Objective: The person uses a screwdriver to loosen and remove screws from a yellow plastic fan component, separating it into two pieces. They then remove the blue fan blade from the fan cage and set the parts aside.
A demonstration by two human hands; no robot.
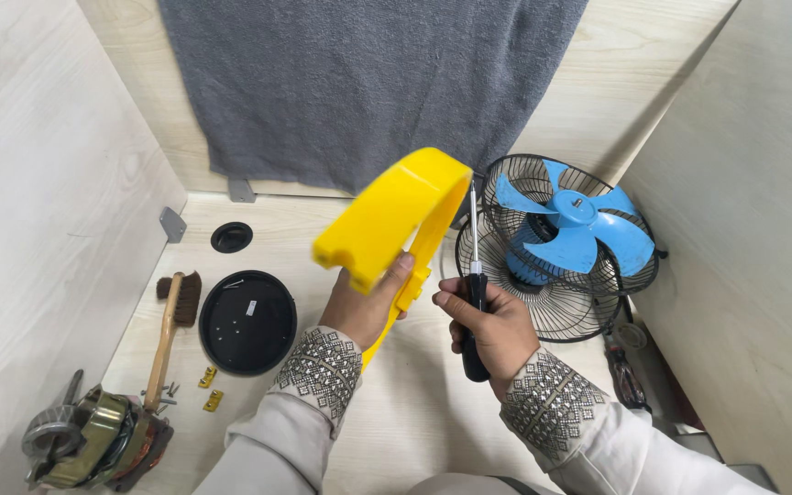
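My left hand [366, 307] grips a curved yellow plastic fan bracket [396, 211] and holds it raised over the wooden table. My right hand [492, 328] is closed around the black handle of a screwdriver [474, 284], whose shaft points up with its tip beside the bracket's upper inner edge. Both wrists show embroidered cuffs. Just right of the screwdriver stands a black wire fan guard [588, 307] with blue blades [570, 229] inside it.
A round black base plate [247, 321] lies left of my hands, with a wooden brush [172, 321], small yellow clips [210, 389], screws [165, 394] and a fan motor [93, 440] further left. A grey towel [359, 82] hangs on the back wall. Wooden panels enclose both sides.
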